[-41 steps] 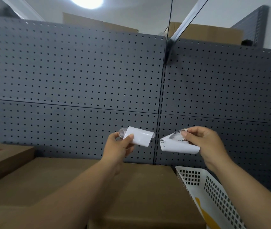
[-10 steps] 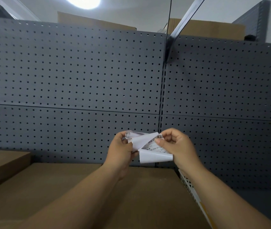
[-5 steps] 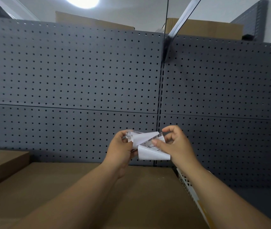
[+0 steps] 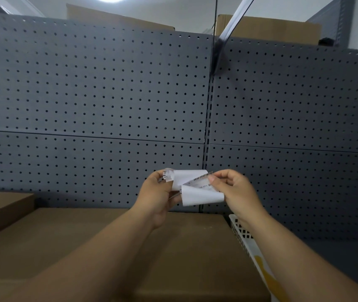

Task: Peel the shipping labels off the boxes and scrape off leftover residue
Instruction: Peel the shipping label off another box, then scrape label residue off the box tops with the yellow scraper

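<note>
Dark grey shelf (image 4: 339, 256), grey pegboard (image 4: 86, 94) as its back wall. Big box (image 4: 195, 247) sits centre: brown cardboard, flat top, back edge near the pegboard. Second box (image 4: 1, 205) at far left, its top higher than the big box's, just beside it; can't tell what it rests on. White basket (image 4: 242, 233) just right of the big box, close against its side, with a perforated wall. Yellow patch (image 4: 268, 279) shows in the basket, unclear what. Shelf surface visible right of the basket.
</note>
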Tool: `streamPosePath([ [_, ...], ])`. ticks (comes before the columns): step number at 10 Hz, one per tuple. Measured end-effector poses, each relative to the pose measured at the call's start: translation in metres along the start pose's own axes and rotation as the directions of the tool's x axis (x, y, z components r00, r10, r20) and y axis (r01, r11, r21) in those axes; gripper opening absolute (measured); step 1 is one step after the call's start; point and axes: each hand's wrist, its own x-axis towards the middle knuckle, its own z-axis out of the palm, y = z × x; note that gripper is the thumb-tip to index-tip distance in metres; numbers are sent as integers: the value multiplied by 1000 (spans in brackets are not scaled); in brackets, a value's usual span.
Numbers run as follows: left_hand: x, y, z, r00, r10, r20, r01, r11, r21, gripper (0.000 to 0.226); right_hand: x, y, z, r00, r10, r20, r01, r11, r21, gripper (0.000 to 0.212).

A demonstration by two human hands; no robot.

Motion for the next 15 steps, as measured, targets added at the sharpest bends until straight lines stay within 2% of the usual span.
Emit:
streamPosePath([
  [1,0,0,0,1000,1,-6,-2,1000,-15,22,0,2,-4,999,33,-2,-33,999,3,10],
  [3,-2,-3,3,1000,5,-4,-5,1000,-12,20,-3,7,-25,996,82,-22,-84,986,-141,11],
  [4,-1,-4,5,1000,-1,-7,1,1000,3,19,-8,13,-42,989,148,14,-137,942,-307,13],
  [5,1,-4,8,1000,-4,-8,3,1000,-11,19,-13,23,-59,974,219,53,-163,848,-505,13],
  [7,8,-12,13,1000,-11,-11,11,1000,-23,22,-33,51,-78,897,433,92,-231,635,-737,14],
  [8,8,-16,16,1000,-15,0,15,999,-32,21,-40,63,-79,824,557,104,-210,471,-857,27],
  [10,4,-21,19,1000,-17,8,17,999,-31,26,-51,79,-68,696,717,47,-74,137,-988,12],
  [11,4,-22,19,1000,-18,9,18,999,-38,26,-52,87,-61,592,806,-29,23,-53,-998,13],
  [12,2,-22,19,1000,-18,14,18,999,-39,25,-49,89,-57,613,789,-44,1,-56,-998,15],
  [13,1,-22,21,1000,-17,11,17,999,-32,28,-50,88,-55,571,817,-81,-18,-87,-996,29],
  [14,0,-23,22,1000,-21,13,21,999,-24,28,-62,87,-60,769,631,100,15,138,-990,3],
  [15,-1,-23,23,1000,-21,4,21,1000,-13,28,-68,79,-64,807,583,96,0,163,-987,6],
])
